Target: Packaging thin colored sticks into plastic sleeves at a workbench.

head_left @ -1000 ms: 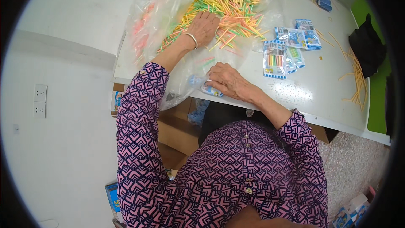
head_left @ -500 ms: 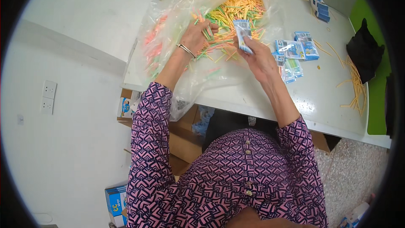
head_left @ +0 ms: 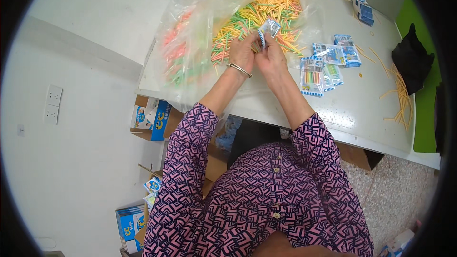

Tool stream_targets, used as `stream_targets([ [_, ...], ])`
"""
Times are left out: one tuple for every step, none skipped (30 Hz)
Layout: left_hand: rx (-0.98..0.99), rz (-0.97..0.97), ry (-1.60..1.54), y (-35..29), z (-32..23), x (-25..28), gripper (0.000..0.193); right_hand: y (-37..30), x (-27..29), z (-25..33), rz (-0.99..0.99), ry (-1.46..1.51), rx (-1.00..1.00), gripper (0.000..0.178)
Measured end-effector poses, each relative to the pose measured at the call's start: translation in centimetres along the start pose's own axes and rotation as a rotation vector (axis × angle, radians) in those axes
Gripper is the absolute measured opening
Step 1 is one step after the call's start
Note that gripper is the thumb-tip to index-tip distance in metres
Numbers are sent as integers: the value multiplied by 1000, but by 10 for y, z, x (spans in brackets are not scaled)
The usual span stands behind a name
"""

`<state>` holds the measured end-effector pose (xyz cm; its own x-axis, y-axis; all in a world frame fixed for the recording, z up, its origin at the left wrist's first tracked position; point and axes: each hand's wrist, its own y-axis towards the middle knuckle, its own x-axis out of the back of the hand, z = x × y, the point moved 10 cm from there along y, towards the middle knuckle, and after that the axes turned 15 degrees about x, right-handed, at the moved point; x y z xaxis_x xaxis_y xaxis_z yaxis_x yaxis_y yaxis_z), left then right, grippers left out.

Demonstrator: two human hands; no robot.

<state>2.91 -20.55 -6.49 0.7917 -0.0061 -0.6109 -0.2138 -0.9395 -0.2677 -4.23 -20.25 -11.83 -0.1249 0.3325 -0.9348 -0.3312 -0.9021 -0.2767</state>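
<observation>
My hands meet over the front of a large clear plastic bag (head_left: 190,74) heaped with thin sticks (head_left: 271,7) in yellow, orange, green and pink. A small blue-and-white clear packet (head_left: 269,27) is pinched in my right hand (head_left: 272,59), its upper part sticking out beyond the fingers. My left hand (head_left: 243,53), with a bangle at the wrist, is closed right against the packet's left side. A little of some yellowish sticks shows between the two hands; the fingers hide most of them. To the right lie several filled packets (head_left: 312,77) with coloured sticks inside.
At the back right stands a stack of flat packets (head_left: 362,12). Loose yellow sticks (head_left: 402,100) lie beside a black cloth-like thing (head_left: 412,59) near the green panel (head_left: 424,123). Below the table are cardboard boxes (head_left: 359,156) and blue printed boxes (head_left: 129,226).
My left hand has come right and down from the heap, carrying its bunch of sticks to the packet. My right hand has moved left with the packet, uncovering a filled packet on the table.
</observation>
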Motion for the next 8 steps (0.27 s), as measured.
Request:
stream_targets([
  [11,8,20,-1,0,-1,12,0,0,1,0,-3,0,21],
  [23,17,41,-2,-1,-4,13,1,-4,3,48,-12,-3,22],
  [25,19,39,-4,-3,-7,13,1,-9,6,96,-21,-5,22],
  [50,20,33,-4,-2,-10,14,1,-8,10,96,-22,-1,22],
  [66,11,25,-7,-5,-7,16,-5,-14,16,117,-114,43,22],
  [62,6,23,-7,-8,-2,16,-10,-19,24,137,-205,91,22],
  [32,-7,125,-6,-15,1,22,-17,-29,26,206,-258,85,25],
  [6,-15,230,-2,-20,2,29,-20,-34,33,273,-309,86,28],
])
